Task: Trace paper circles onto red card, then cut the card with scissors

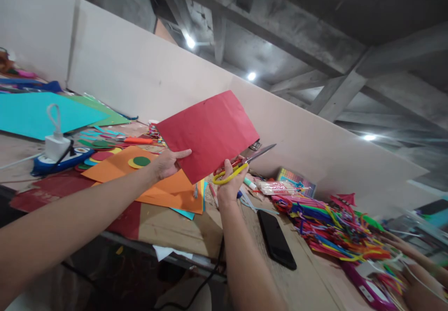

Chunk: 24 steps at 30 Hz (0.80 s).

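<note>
A sheet of red paper (210,134) is held up over the table, tilted. My left hand (168,164) grips its lower left edge, thumb on the front face. In my right hand (231,183) is a pair of scissors (229,175) with yellow and red handles, its blades pointing up and to the right. That hand is at the sheet's lower right edge; whether its fingers also pinch the paper I cannot tell. Beneath the sheet lie orange paper sheets (175,192), with a green and yellow paper disc (141,162) on top.
A black phone (276,238) lies on the cardboard-covered table, right of my right forearm. Beyond it is a heap of colourful pipe cleaners (336,227), with another person's hand (425,273) nearby. A power strip with a white charger (56,145) and turquoise paper (45,113) are at left.
</note>
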Each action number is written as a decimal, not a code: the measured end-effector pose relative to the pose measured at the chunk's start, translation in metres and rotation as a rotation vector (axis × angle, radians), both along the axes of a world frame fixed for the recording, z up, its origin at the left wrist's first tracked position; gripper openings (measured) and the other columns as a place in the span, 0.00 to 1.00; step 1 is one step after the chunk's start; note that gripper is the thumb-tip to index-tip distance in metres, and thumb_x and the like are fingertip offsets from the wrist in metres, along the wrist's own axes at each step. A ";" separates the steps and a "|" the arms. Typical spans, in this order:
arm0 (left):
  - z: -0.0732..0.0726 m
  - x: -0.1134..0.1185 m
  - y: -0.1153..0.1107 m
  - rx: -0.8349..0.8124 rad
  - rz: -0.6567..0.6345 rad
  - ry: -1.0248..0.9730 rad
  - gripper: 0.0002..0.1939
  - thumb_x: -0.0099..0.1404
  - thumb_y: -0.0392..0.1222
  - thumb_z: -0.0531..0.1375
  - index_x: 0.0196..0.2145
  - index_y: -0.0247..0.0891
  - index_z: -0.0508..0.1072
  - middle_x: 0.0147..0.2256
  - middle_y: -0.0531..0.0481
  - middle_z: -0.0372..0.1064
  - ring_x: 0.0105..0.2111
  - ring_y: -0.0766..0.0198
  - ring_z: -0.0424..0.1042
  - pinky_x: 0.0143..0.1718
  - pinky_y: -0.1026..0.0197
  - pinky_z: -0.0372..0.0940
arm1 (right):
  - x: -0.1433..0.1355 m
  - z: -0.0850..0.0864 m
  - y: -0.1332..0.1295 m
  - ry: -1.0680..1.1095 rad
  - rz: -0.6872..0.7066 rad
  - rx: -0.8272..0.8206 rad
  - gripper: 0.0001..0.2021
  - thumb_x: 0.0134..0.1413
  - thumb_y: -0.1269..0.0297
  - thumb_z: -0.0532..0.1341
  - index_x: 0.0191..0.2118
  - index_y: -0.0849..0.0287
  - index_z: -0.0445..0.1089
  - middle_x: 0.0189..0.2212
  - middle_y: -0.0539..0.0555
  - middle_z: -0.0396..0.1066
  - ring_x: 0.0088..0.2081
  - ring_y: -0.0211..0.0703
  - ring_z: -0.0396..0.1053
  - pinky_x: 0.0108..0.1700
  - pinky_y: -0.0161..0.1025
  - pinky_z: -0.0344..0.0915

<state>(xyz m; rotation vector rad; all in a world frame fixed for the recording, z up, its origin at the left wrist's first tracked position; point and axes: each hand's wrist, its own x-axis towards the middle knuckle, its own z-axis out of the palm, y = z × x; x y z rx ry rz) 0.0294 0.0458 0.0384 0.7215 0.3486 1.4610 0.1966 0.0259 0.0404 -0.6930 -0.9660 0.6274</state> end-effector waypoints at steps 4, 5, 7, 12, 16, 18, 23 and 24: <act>0.006 -0.011 0.008 -0.035 0.043 -0.106 0.24 0.62 0.22 0.58 0.53 0.37 0.73 0.40 0.47 0.80 0.39 0.59 0.80 0.48 0.56 0.75 | 0.001 0.000 0.001 -0.071 0.049 -0.005 0.24 0.43 0.69 0.59 0.47 0.47 0.51 0.37 0.44 0.69 0.19 0.31 0.60 0.21 0.30 0.61; 0.008 -0.014 0.010 -0.033 0.053 -0.133 0.24 0.63 0.22 0.57 0.54 0.37 0.73 0.40 0.47 0.80 0.38 0.60 0.80 0.48 0.56 0.75 | 0.002 0.001 0.002 -0.100 0.048 -0.014 0.25 0.42 0.70 0.58 0.48 0.47 0.51 0.40 0.45 0.71 0.21 0.31 0.61 0.22 0.30 0.61; 0.011 -0.019 0.012 -0.046 0.073 -0.178 0.23 0.64 0.21 0.56 0.54 0.37 0.73 0.39 0.48 0.81 0.36 0.62 0.80 0.47 0.59 0.75 | 0.005 0.002 0.002 -0.174 0.037 -0.049 0.27 0.42 0.70 0.58 0.50 0.49 0.51 0.44 0.49 0.72 0.24 0.31 0.63 0.24 0.29 0.61; 0.014 -0.029 0.021 -0.105 0.114 -0.249 0.21 0.66 0.22 0.54 0.53 0.34 0.73 0.35 0.46 0.81 0.32 0.63 0.80 0.45 0.60 0.76 | 0.008 0.004 0.001 -0.315 0.018 -0.180 0.22 0.46 0.57 0.64 0.47 0.55 0.60 0.32 0.50 0.71 0.28 0.37 0.68 0.25 0.31 0.63; 0.013 -0.038 0.029 -0.088 0.132 -0.270 0.20 0.67 0.22 0.53 0.52 0.33 0.74 0.35 0.44 0.81 0.33 0.62 0.81 0.46 0.59 0.76 | 0.007 0.006 -0.002 -0.355 0.046 -0.264 0.24 0.47 0.49 0.64 0.46 0.56 0.62 0.25 0.46 0.67 0.19 0.34 0.62 0.19 0.30 0.58; 0.012 -0.042 0.032 -0.079 0.131 -0.276 0.20 0.67 0.23 0.53 0.52 0.32 0.74 0.36 0.43 0.81 0.34 0.61 0.81 0.47 0.58 0.75 | 0.007 0.006 -0.002 -0.384 0.070 -0.292 0.24 0.48 0.46 0.64 0.46 0.56 0.62 0.24 0.45 0.67 0.17 0.32 0.60 0.16 0.29 0.54; 0.012 -0.047 0.033 -0.078 0.136 -0.289 0.18 0.67 0.24 0.54 0.52 0.31 0.74 0.36 0.42 0.81 0.36 0.59 0.81 0.48 0.57 0.75 | 0.008 -0.003 0.001 -0.489 0.101 -0.325 0.22 0.51 0.47 0.62 0.47 0.55 0.63 0.24 0.45 0.67 0.17 0.31 0.60 0.16 0.28 0.55; 0.013 -0.047 0.033 -0.077 0.145 -0.295 0.18 0.67 0.24 0.54 0.52 0.31 0.74 0.36 0.43 0.81 0.35 0.60 0.81 0.48 0.58 0.75 | 0.009 -0.005 0.003 -0.500 0.113 -0.322 0.22 0.52 0.47 0.62 0.47 0.55 0.63 0.24 0.45 0.67 0.17 0.31 0.60 0.17 0.28 0.56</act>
